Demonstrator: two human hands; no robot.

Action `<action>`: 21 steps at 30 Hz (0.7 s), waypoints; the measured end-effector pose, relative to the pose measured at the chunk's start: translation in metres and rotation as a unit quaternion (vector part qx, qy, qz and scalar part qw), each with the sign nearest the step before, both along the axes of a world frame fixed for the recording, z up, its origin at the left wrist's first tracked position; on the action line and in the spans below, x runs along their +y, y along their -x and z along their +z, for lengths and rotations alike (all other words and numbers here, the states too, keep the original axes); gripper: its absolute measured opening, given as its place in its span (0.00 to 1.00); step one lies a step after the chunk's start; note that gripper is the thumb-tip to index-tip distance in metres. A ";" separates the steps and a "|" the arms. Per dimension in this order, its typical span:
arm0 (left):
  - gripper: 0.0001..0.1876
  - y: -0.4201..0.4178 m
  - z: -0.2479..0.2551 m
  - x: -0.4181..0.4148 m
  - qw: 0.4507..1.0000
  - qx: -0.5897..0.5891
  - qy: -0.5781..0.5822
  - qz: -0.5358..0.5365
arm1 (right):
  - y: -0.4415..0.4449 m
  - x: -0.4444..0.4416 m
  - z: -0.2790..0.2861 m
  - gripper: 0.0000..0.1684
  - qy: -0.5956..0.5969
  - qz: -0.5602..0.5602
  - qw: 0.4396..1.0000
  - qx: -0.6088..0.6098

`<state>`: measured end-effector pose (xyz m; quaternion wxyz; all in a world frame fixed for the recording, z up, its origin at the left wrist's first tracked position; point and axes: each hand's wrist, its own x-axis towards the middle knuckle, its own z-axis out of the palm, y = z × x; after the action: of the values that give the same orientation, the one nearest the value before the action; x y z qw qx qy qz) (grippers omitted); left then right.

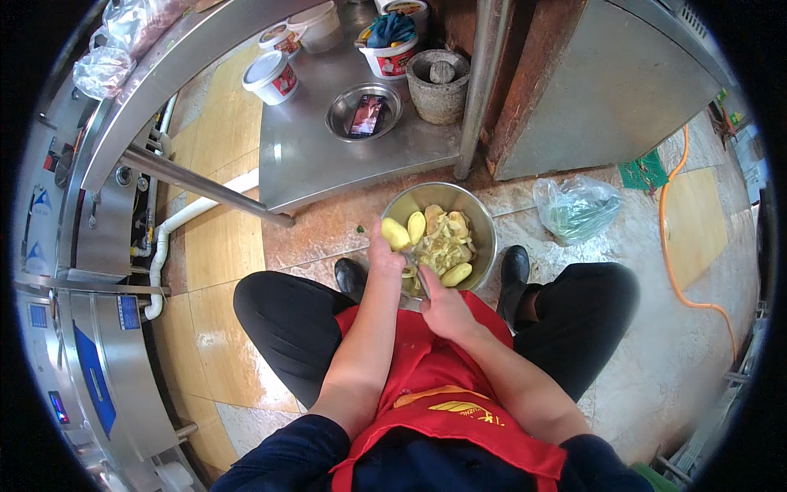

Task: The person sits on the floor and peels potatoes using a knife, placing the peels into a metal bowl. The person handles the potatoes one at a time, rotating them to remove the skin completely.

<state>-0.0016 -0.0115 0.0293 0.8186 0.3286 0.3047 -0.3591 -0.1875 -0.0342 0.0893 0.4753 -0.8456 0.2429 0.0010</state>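
Note:
My left hand [387,257] grips a peeled yellow potato [395,234] over the left side of a steel bowl [489,246]. In my right hand [447,310] is a peeler-like tool [423,283], its working end close to my left fingers and partly hidden. Inside the bowl lie a peeled potato [416,228] near the far wall, another peeled potato [457,275] at the near side, and brownish unpeeled potatoes [434,216]. A heap of pale peelings [439,251] covers the bowl's middle. The bowl rests on the floor between my boots.
Beyond the bowl, a low steel shelf [295,166] carries lidded white tubs [270,77], a metal basin [332,120] with a phone [367,115] in it, and a stone mortar [438,92]. On the floor at right are a clear plastic bag [578,209] and an orange hose [667,246].

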 end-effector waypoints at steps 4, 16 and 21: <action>0.17 0.002 0.003 -0.003 0.999 0.037 -0.004 0.007 | -0.011 -0.025 0.020 0.42 -0.021 -0.051 0.998 -0.032; 0.19 -0.003 0.007 0.001 0.998 -0.038 0.049 -0.002 | -0.006 -0.031 0.016 0.40 -0.007 -0.053 0.998 -0.028; 0.22 0.009 0.023 0.000 0.981 -0.054 0.142 -0.119 | -0.023 -0.051 0.023 0.39 -0.060 -0.113 0.992 -0.010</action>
<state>-0.0104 -0.0116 0.0527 0.8234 0.2620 0.1645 -0.4757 -0.1644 -0.0854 0.1123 0.5247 -0.7826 0.3318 -0.0464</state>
